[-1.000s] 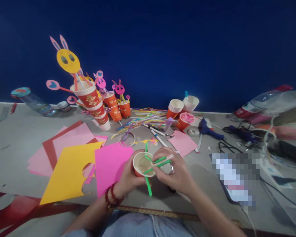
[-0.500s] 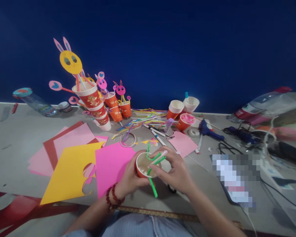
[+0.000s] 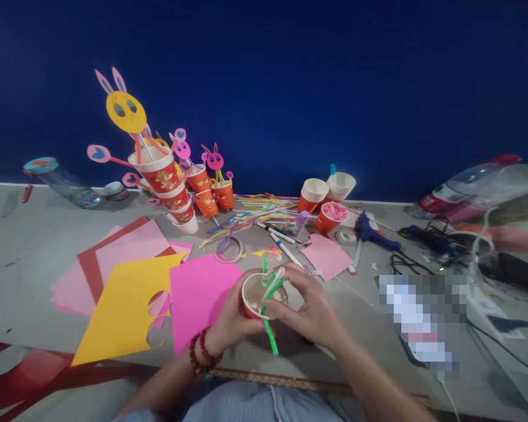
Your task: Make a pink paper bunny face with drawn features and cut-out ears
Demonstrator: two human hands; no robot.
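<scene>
Red-and-white paper cup (image 3: 251, 290), clasped by left hand (image 3: 227, 321), near table's front edge (image 3: 312, 383); open grey tabletop (image 3: 356, 328) right of it; right hand (image 3: 313, 303) pinches slender green-and-white straws (image 3: 271, 289), steeper than before.

We counted one cup (image 3: 251, 288) held between two hands (image 3: 319, 308), two stacks of nested cups (image 3: 314, 187) and one red cup of pink pieces (image 3: 329, 224). There were one large yellow-faced rabbit figure (image 3: 127, 112) and two smaller pink-faced rabbit figures (image 3: 215, 160), with further ones too hidden to number. We also counted two bottles (image 3: 70, 189), one small jar (image 3: 115, 190), one purple glue stick (image 3: 301, 223), one yellow sheet (image 3: 118, 305) and one magenta sheet (image 3: 200, 287), while the colored stems (image 3: 250, 217) lay too tangled to count.
</scene>
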